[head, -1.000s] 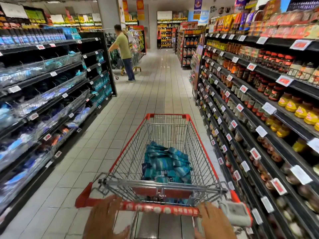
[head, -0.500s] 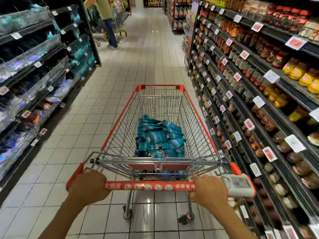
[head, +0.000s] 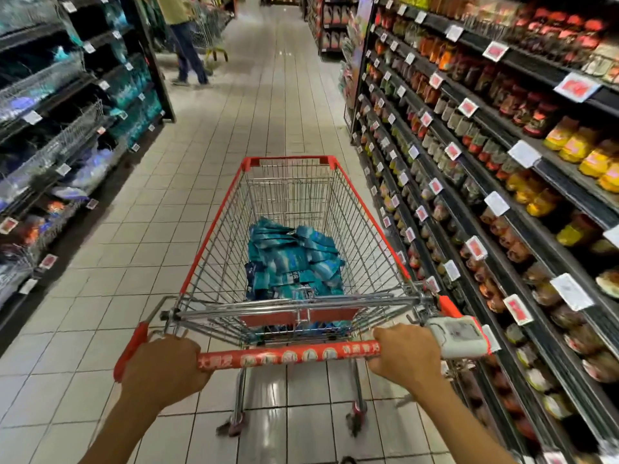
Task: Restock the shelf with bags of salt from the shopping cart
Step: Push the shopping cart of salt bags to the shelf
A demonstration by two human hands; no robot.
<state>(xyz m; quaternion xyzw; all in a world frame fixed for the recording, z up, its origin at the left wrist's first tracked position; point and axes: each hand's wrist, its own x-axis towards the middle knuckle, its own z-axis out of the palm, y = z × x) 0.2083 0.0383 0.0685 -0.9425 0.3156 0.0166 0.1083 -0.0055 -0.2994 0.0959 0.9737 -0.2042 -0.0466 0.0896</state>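
Note:
A red-trimmed wire shopping cart stands in the aisle straight ahead of me. Several teal and blue bags of salt lie piled in its basket. My left hand grips the left end of the red cart handle. My right hand grips the right end, beside a white device clipped to the handle. Teal bags like those in the cart fill the far end of the dark left shelf, which has wire fronts.
The right shelf runs close alongside the cart, stocked with jars and price tags. A person with another cart stands further down on the left. Pale floor tiles stretch ahead between the shelves.
The view has tilted down and both hands came fully into sight on the handle. The cart has rolled forward along the aisle, and the person ahead appears nearer.

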